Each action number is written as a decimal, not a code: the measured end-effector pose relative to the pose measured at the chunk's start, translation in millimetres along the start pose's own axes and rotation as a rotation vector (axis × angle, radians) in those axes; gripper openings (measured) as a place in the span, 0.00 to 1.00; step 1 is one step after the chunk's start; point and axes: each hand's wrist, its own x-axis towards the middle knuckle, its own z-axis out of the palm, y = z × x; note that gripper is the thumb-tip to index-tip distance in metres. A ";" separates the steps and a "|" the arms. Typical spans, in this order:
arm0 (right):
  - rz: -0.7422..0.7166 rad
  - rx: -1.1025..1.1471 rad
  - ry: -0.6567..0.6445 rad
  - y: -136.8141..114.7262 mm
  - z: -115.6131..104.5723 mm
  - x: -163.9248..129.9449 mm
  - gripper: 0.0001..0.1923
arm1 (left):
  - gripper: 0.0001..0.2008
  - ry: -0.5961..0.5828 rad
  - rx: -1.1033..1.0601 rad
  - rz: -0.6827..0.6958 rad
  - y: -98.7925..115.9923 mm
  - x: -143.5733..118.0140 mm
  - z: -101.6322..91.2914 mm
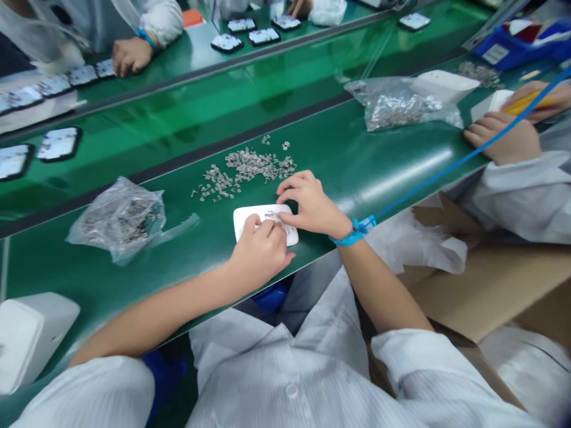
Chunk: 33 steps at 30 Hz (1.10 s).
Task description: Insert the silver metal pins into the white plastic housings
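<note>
A small white rounded plastic part (pixel 250 215) lies on the green bench (pixel 366 160) near its front edge. My left hand (pixel 259 252) rests on its near side, fingers curled and pinching at its top face. My right hand (pixel 307 202) presses on its right end with thumb and fingertips; a blue wrist strap (pixel 354 233) with a blue cord circles that wrist. Just beyond the part lies a loose scatter of several tiny metal pieces (pixel 250 169). Whether either hand holds one of the pieces is hidden.
A clear bag of metal pieces (pixel 122 217) lies at left, another bag (pixel 401 104) at right. A white box (pixel 31 336) stands at the near left. A co-worker's hands (pixel 504 137) work at right; another person's hand (pixel 131 54) rests across the belt beside dark trays (pixel 57 144). Cardboard (pixel 491 279) sits by my right.
</note>
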 end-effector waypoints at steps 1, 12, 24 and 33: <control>-0.010 0.076 0.045 4.8 1.4 -2.8 0.07 | 0.18 -0.020 -0.011 -0.021 2.5 -5.6 -4.2; -0.012 0.030 0.157 22.3 28.0 -13.4 0.12 | 0.10 0.011 0.074 -0.694 25.1 -182.3 -47.8; 0.208 0.106 0.661 77.6 2.1 69.6 0.05 | 0.07 0.263 0.153 -0.676 -7.1 -135.3 -41.3; 0.083 -0.056 0.563 140.2 -0.6 103.3 0.08 | 0.14 0.309 -0.126 -0.252 -13.5 102.5 66.5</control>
